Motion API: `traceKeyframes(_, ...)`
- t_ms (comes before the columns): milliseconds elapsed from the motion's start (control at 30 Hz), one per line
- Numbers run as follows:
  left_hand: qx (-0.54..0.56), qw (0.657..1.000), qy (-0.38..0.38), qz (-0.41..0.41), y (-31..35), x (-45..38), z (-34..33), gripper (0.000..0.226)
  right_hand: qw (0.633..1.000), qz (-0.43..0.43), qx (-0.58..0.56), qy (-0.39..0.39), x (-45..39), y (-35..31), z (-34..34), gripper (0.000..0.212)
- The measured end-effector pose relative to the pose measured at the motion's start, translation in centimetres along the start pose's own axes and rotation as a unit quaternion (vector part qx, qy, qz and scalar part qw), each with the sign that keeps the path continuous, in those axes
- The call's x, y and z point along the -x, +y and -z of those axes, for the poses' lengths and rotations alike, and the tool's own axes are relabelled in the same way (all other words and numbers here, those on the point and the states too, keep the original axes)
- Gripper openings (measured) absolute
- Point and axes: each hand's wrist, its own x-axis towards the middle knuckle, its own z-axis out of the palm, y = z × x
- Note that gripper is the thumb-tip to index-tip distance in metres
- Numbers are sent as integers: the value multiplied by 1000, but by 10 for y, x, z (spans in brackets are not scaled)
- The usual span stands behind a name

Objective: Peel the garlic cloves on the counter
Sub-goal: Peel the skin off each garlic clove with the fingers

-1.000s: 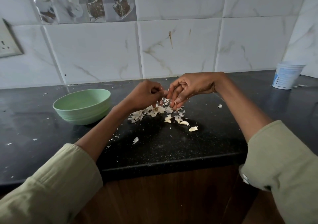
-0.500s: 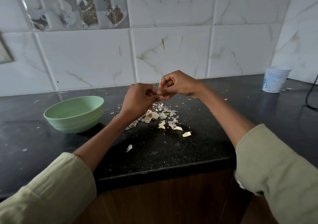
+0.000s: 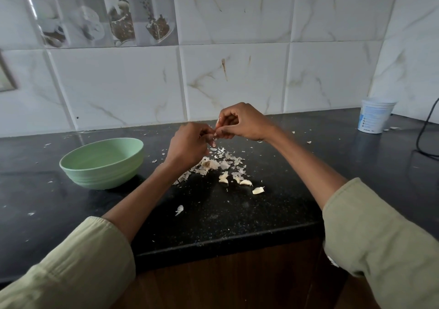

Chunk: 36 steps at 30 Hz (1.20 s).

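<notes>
Pale clove [image 3: 215, 140], apparently pinched between fingers [image 3: 222, 131]

Counter [image 3: 237, 213], centre frame: bowl [image 3: 102, 163] at left; garlic skins [image 3: 213, 163] at centre, cloves [image 3: 240, 181] just below-right; tub [image 3: 375, 116] at upper right, against the wall.

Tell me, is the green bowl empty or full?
Empty, as far as shows: the green bowl sits upright and its visible inside is bare; the near wall hides part of the bottom.
</notes>
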Motion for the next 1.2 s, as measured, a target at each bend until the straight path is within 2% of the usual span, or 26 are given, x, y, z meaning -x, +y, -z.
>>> traceKeyframes(67, -27, 1000, -13, -2, 0, 2, 0, 10, 996, 1, 85, 21, 0, 4, 3, 8)
traceKeyframes(167, -43, 999, -10, 5, -3, 3, 0, 13, 973, -24, 222, 53, 2, 11, 9, 7)
traceKeyframes(267, -49, 999, -4, 9, -6, 2, 2, 11, 944, -73, 310, 84, 4, 11, 13, 14)
traceKeyframes(367, -49, 999, -2, 10, -6, 1, 2, 11, 920, -63, 371, 113, 4, 3, 12, 20)
traceKeyframes(433, -53, 999, -2, 7, -5, 1, 1, 12, 915, -73, 389, 73, 5, 0, 4, 13)
traceKeyframes(533, -54, 999, -6, 0, -5, 0, 1, 12, 904, -104, 407, -76, 10, 7, -15, 13)
traceKeyframes(600, -56, 998, -6, -3, -5, 0, 2, 12, 921, -97, 372, -60, 9, 8, -14, 15)
traceKeyframes(733, -51, 999, 4, 5, -8, 1, 5, 13, 966, -40, 231, 107, 1, -8, 0, 7)
traceKeyframes(833, 27, 999, 26, 5, -3, 1, 5, 8, 981, -25, 81, 173, 0, -13, 2, 7)
traceKeyframes(900, 109, 993, 49, 3, 4, 1, 7, 3, 985, -50, -29, 161, 2, -14, -1, 9)
traceKeyframes(967, 148, 986, 72, -3, 10, 2, 10, 2, 986, -56, -92, 128, 4, -14, -4, 12)
traceKeyframes(1200, 152, 984, 94, 4, 14, 5, 15, 8, 987, -43, -138, 70, 5, -18, -8, 15)
